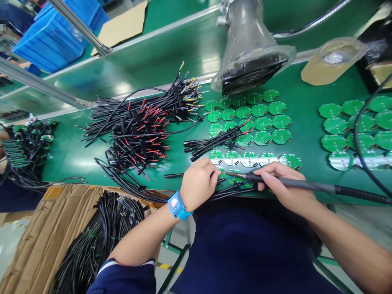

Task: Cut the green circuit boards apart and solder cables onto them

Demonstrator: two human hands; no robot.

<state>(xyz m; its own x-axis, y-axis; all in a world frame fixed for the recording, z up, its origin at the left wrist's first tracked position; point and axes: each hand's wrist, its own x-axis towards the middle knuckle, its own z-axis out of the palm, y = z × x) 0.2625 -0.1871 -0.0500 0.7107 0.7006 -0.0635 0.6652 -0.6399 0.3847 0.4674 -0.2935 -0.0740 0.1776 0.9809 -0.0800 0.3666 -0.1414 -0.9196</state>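
The right hand (283, 183) has its fingers wrapped around a soldering iron (294, 184), holding it a bit like a fat pencil. The iron is long and thin, and it lies almost flat, with its metal tip pointing to nine o'clock and its cord end going off to three o'clock. The left hand (200, 176) is curled closed on a black cable (174, 175), which sticks out of the hand at nine o'clock. I cannot see just how its fingertips pinch. The cable also lies along the line from nine to three, so the cable and the iron are nearly in one line, end facing end. The tip of the iron is just beside the left fingers, at three o'clock from them. I cannot tell if it touches anything there. A round green board (235, 178) is partly hidden under the front of the iron, in between the two hands. From the right hand it lies at nine o'clock, and the left fingertips look a little nearer to it. A row of shiny boards (249, 159) sits at one o'clock from the tip. A small bunch of cables (211, 143) with red ends lies at one o'clock from the left hand, and a big cable pile (134, 141) is at ten o'clock. All of these are on the green table (73, 159).
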